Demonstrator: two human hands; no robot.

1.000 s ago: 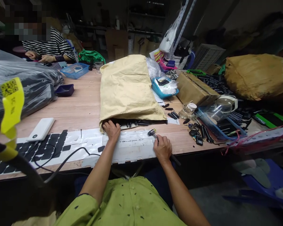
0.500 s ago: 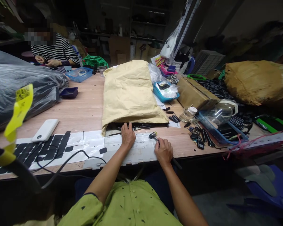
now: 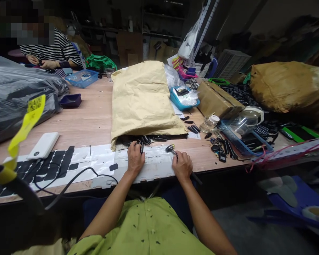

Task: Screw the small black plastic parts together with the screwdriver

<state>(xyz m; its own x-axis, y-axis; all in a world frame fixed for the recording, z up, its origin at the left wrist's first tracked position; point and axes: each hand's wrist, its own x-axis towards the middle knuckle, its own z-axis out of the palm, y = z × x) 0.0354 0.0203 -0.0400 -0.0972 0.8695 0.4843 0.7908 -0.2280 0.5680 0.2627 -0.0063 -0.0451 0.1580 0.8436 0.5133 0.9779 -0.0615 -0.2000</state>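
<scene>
My right hand (image 3: 183, 166) is wrapped round the handle of a small hammer (image 3: 170, 148), its head pointing up and left over the work surface. At the mouth of a big cream paper bag (image 3: 146, 99), my left hand (image 3: 135, 161) is closed on a small dark piece (image 3: 141, 147). Its exact kind is too small to tell. Several slim black pieces (image 3: 162, 136) show in the bag's mouth, just beyond my left fingers. Under both hands lies a whitish flat sheet (image 3: 154, 166) along the table's front edge.
To the left are a white power bank (image 3: 44, 145), a black cable (image 3: 77, 175) and black stickers (image 3: 61, 163). At the right stand a glass jar (image 3: 209, 124), a blue basket (image 3: 244, 147) and a cardboard box (image 3: 215, 99). A person in stripes (image 3: 66, 47) sits across the table.
My left hand has drawn back slightly from the bag's mouth and now shows a dark piece in its fingers. My right hand still holds the hammer. The view has shifted a little.
</scene>
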